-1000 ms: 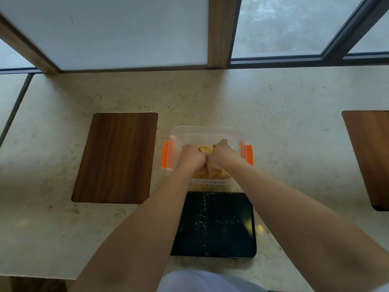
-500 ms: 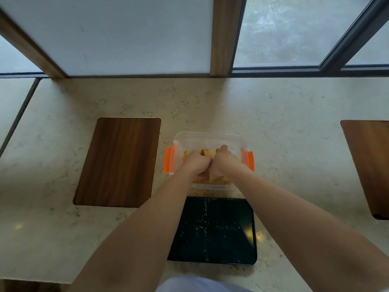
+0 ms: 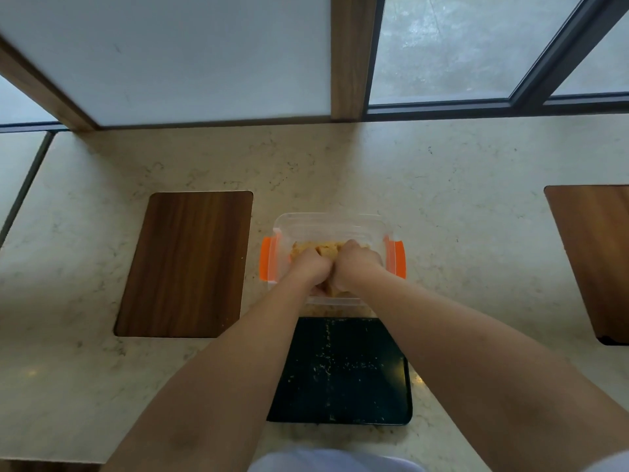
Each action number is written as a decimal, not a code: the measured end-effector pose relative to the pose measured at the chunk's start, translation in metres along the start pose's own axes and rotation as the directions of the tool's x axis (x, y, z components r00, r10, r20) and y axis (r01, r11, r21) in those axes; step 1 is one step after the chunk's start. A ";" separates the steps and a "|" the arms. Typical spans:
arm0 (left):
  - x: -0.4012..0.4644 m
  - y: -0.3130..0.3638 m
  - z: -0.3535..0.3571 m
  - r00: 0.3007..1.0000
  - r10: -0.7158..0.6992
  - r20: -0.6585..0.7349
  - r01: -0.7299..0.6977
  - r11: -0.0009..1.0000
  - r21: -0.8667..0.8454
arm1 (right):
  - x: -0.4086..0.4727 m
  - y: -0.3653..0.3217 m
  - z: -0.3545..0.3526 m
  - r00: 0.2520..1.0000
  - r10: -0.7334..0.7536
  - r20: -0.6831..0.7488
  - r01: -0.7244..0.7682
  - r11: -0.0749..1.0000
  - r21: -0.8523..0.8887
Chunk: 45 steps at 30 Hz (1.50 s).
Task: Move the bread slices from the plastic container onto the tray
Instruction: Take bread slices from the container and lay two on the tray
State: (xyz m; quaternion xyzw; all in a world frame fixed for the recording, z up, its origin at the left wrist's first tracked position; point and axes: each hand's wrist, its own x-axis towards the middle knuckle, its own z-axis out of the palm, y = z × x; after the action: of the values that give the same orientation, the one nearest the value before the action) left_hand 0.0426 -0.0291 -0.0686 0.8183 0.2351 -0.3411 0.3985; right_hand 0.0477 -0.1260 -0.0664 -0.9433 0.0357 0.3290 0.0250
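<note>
Both hands were sunk into the plastic container (image 3: 329, 223), the left hand (image 3: 310, 267) and the right hand (image 3: 358, 264) pressed side by side, knuckles up. The fingers were curled down onto the bread slices (image 3: 328, 248), so each grip looked closed on the bread, though the fingertips themselves were hidden and how many slices were taken could not be told. All of the bread was seen inside the container; only crumbs lay on the dark tray (image 3: 343, 373).

A tear or crumbling was judged the main risk, since soft slices were being pinched from above by two fists held close together. If the slices were stuck or stacked, a lower one could be dragged up and dropped over the near wall. The light container, unheld by anything but the bread, could be lifted or slid along with the pull, and its orange side clips (image 3: 267, 258) gave no anchoring.

The near wall of the container stood just beside the far edge of the tray, so a short lift and a draw toward the body were judged enough. Open tabletop (image 3: 459, 253) lay on both sides; a wooden board (image 3: 185, 264) sat near on the left, another well apart on the right. The tray's near edge lay close to the tabletop's front edge, where little room was left for overshoot.
</note>
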 end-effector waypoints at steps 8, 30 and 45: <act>0.009 -0.004 0.000 0.999 -0.035 0.027 0.035 0.999 -0.003 | 0.003 0.003 -0.002 1.000 -0.010 -0.019 0.011 0.998 0.058; -0.140 -0.020 -0.102 0.902 0.426 0.067 -0.429 0.869 0.249 | -0.126 0.051 -0.116 0.897 -0.443 -0.004 0.430 0.868 0.248; -0.152 -0.241 -0.018 0.993 -0.113 -0.033 0.068 0.781 -0.621 | -0.146 0.006 0.108 0.916 -0.239 0.322 -0.327 0.017 0.945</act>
State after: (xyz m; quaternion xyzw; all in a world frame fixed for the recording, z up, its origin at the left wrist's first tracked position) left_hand -0.2085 0.1060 -0.0657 0.6414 0.3863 -0.2357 0.6195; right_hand -0.1334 -0.1167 -0.0599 -0.5600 0.2800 0.3916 0.6743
